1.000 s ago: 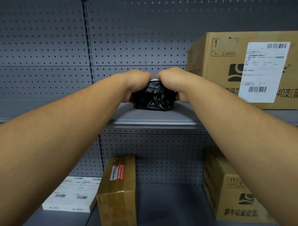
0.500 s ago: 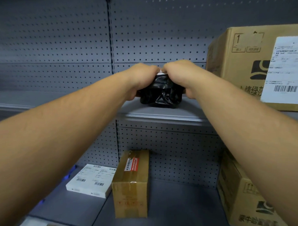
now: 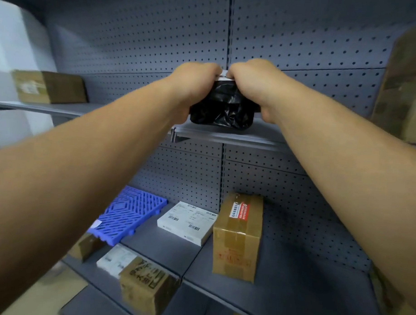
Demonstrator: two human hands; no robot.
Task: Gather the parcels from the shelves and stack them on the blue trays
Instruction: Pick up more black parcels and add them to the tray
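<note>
Both hands' grip — black parcel (image 3: 221, 110)

Two bare forearms, no sleeves, hands (image 3: 196, 84) unadorned

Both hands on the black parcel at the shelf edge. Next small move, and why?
Probably pull it toward the body, off the shelf. Left hand and right hand already grip the black parcel at its front edge; the blue tray sits lower left.

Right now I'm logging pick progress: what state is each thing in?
Black parcel: on the upper shelf, gripped.
Left hand: grips parcel.
Right hand: grips parcel.
Blue tray: on the lower shelf, bare.
White parcel: lying flat.
Taped brown box: upright.
</note>
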